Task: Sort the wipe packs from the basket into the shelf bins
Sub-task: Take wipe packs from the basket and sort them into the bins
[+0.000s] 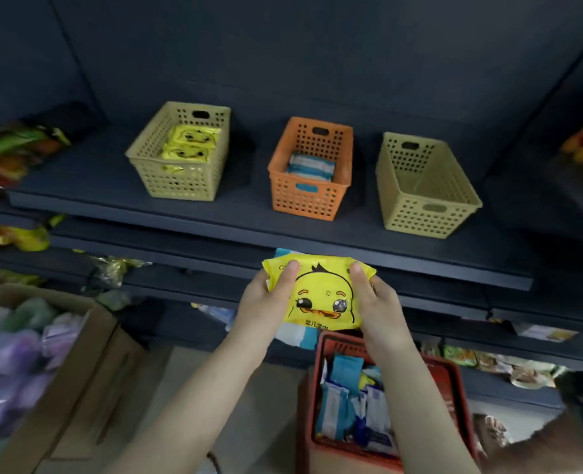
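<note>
Left hand (269, 299): grips the left end of the yellow duck pack (321, 295), thumb on top near the upper corner, fingers hidden beneath.
Right hand (375, 302): grips the right end of the same pack, thumb on top, fingers hidden beneath.
Yellow duck pack: held between both hands above the red basket (456, 381), in front of and below the shelf (215, 220), duck face up.
Second pack (297, 336): white and blue, peeking out under the duck pack; I cannot tell which hand holds it.
Red basket: low on the right, under the right forearm, filled with blue and white packs (344, 405) standing on edge.
Left bin (180, 186): pale yellow, on the shelf, holding yellow duck packs (191, 145).
Orange bin (303, 203): in the middle, holding a white-and-blue pack (310, 167).
Right bin (420, 213): pale yellow, well apart from the orange one, its inner floor in view.
In the way: the shelf's front edge runs between the held pack and the three bins.
Cardboard box (78, 354): on the floor at left, holding blurred purple and green packets (10, 371).
Snack bags (10, 155): at the far left end of the shelf, blurred.
</note>
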Tool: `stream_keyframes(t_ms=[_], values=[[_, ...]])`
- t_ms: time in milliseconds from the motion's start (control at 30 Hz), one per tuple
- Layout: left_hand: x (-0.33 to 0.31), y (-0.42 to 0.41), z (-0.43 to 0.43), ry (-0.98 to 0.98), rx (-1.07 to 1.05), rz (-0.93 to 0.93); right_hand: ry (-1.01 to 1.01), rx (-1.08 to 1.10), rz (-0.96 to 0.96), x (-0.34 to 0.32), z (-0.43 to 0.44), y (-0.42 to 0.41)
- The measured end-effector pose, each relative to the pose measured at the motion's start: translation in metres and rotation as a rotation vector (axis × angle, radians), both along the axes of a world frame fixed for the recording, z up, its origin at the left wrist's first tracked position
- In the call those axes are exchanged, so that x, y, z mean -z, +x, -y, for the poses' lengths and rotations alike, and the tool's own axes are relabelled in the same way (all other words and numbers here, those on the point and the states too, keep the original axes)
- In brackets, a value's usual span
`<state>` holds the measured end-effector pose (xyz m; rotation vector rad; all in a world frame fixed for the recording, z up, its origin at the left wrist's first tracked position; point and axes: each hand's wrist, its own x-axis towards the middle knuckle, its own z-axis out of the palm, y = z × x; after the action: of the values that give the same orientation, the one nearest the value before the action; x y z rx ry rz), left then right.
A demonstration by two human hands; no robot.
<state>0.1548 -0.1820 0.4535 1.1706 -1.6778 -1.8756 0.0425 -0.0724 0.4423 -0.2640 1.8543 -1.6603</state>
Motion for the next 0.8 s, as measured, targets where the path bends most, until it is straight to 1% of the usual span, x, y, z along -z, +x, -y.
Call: stream_keyframes(t_ms=[100,167,233,333,600,733,800], values=[[-0.003,0.033,0.049,-0.034,-0.011,-0.013,-0.111,0.040,0.002,-0.009,0.047,0.033],[-0.002,0.049,0.072,-0.002,-0.030,-0.033,-0.167,0.049,0.042,-0.014,0.072,0.052],[-0.007,0.060,0.090,0.025,-0.077,-0.056,-0.185,0.066,0.079,-0.018,0.089,0.063],[-0.014,0.069,0.112,0.003,-0.096,-0.062,-0.188,0.035,0.080,-0.024,0.107,0.067],[-0.025,0.054,0.172,-0.135,-0.168,-0.097,-0.197,-0.030,-0.122,-0.043,0.161,0.046],[-0.043,0.029,0.215,-0.178,-0.204,-0.145,-0.307,-0.077,-0.065,-0.058,0.201,0.018],[-0.053,0.019,0.235,-0.177,-0.233,-0.154,-0.312,-0.107,-0.068,-0.065,0.222,0.005]])
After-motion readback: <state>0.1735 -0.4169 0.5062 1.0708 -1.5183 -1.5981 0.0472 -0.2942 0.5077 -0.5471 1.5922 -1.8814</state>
